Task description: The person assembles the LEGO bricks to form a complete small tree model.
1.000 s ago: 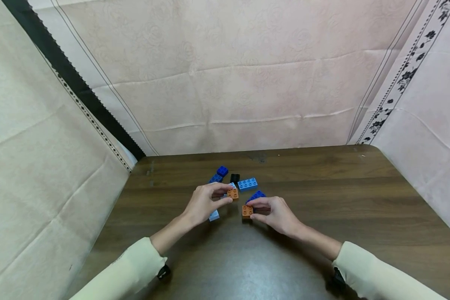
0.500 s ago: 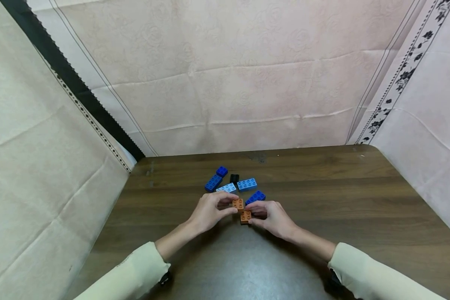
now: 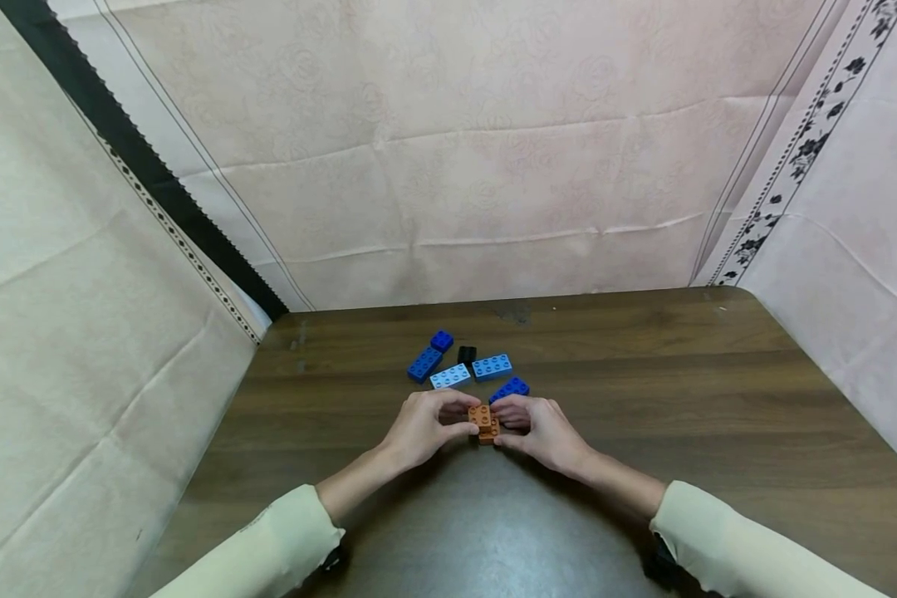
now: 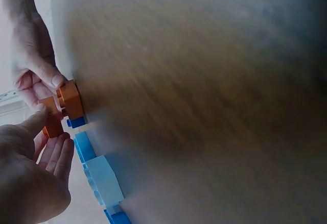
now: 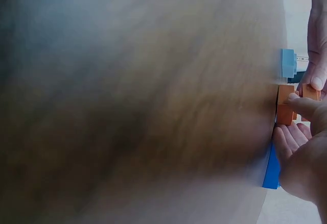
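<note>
In the head view my left hand [image 3: 426, 428] pinches an orange toy building brick [image 3: 480, 417] between thumb and fingers. It hangs just over a second orange brick [image 3: 489, 438], offset to the left and away from me. My right hand [image 3: 541, 432] pinches that lower brick at the tabletop. In the left wrist view a narrow gap separates the raised brick [image 4: 53, 119] from the lower brick [image 4: 73, 100], whose side studs show. The right wrist view has the lower brick [image 5: 284, 109] under my right thumb, beside the raised one [image 5: 310, 92].
Beyond my hands on the brown wooden table [image 3: 643, 374] lie a dark blue brick [image 3: 510, 389], a light blue brick [image 3: 451, 376], a mid-blue brick [image 3: 492, 367] and a black brick [image 3: 467, 355]. Farther left are another long dark blue brick [image 3: 424, 364] and a small one [image 3: 442, 340].
My left hand has carried its orange brick right and toward me, over the other orange brick. The right hand has shifted slightly left with its brick. The light blue brick is uncovered.
</note>
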{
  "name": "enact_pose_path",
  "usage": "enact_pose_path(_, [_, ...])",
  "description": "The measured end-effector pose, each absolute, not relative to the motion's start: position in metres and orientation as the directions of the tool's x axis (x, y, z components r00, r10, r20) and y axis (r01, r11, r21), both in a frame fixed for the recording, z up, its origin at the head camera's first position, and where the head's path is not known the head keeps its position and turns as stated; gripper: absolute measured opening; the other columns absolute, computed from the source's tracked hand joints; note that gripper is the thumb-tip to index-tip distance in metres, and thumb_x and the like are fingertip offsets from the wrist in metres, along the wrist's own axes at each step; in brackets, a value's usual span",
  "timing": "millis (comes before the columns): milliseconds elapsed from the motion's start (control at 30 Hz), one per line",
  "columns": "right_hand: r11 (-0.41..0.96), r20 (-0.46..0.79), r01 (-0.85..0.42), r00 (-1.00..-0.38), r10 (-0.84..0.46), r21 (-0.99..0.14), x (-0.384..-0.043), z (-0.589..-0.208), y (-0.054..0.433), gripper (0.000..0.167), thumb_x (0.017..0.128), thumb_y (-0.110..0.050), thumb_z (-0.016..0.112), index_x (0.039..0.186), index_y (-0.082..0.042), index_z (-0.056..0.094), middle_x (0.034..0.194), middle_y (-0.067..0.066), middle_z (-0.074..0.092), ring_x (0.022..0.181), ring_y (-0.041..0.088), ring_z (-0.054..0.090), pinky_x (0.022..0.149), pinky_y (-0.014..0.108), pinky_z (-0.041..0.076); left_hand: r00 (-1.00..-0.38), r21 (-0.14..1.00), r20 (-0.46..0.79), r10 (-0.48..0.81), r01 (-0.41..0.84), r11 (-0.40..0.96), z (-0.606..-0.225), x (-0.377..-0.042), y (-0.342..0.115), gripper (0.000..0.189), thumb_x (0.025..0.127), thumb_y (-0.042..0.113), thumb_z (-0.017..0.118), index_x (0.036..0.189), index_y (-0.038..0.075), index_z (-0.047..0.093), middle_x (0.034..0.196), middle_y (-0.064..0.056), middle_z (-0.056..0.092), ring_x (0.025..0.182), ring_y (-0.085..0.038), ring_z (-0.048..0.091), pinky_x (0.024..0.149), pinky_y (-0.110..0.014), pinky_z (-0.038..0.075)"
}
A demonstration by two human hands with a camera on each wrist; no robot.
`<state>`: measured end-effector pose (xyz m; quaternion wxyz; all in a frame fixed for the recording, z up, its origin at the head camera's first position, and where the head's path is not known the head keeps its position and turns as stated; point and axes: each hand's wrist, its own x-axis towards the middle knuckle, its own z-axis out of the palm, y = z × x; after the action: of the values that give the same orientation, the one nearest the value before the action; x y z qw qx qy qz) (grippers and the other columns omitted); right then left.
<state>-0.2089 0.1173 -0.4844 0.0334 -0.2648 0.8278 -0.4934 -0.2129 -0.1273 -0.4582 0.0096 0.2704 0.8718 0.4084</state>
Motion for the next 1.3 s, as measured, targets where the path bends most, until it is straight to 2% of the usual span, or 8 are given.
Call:
enact_pose_path(467, [0.4,0.198,-0.422,-0.848,-0.491,-0.814,-0.211,-0.483,0.117,0.042,0.09,-0.001,0.085,0.129,0.003,0.07,0.12,0.016,0.076,0.11,0.028,0.075,0.092,0.035,0.061,-0.854,0.747,0.166,0.493,0.436,0.503,-0.466,-0.214,-0.121,0.032,0.094,0.018,0.084,0.125,0.013,0.077,0.117,0.001,0.078,0.103,-0.008,0.074,0.089,-0.023,0.059])
enact_pose_path(833, [0.417,0.19,-0.429,-0.843,-0.504,-0.801,-0.212,-0.483,0.117,0.044,0.09,-0.001,0.085,0.131,0.003,0.069,0.122,0.017,0.075,0.111,0.029,0.075,0.093,0.035,0.061,-0.862,0.793,0.134,0.489,0.389,0.47,-0.469,-0.217,-0.12,0.032,0.093,0.018,0.084,0.124,0.013,0.078,0.117,0.0,0.078,0.103,-0.009,0.075,0.087,-0.024,0.06])
enact_pose_path(1100, [0.401,0.178,-0.433,-0.826,-0.535,-0.807,-0.214,-0.482,0.12,0.046,0.092,-0.007,0.085,0.133,0.002,0.068,0.126,0.015,0.074,0.115,0.027,0.073,0.094,0.035,0.06,-0.837,0.779,0.133,0.53,0.419,0.467,-0.464,-0.218,-0.116,0.029,0.094,0.016,0.084,0.122,0.009,0.077,0.117,-0.004,0.078,0.103,-0.014,0.076,0.087,-0.027,0.061])
enact_pose_path(1300, [0.365,0.197,-0.439,-0.817,-0.542,-0.821,-0.212,-0.478,0.125,0.046,0.094,-0.013,0.083,0.135,0.002,0.068,0.127,0.014,0.074,0.116,0.026,0.073,0.095,0.035,0.06,-0.823,0.747,0.135,0.552,0.451,0.488,-0.462,-0.218,-0.111,0.029,0.094,0.017,0.084,0.121,0.008,0.078,0.118,-0.005,0.078,0.102,-0.014,0.076,0.087,-0.026,0.061])
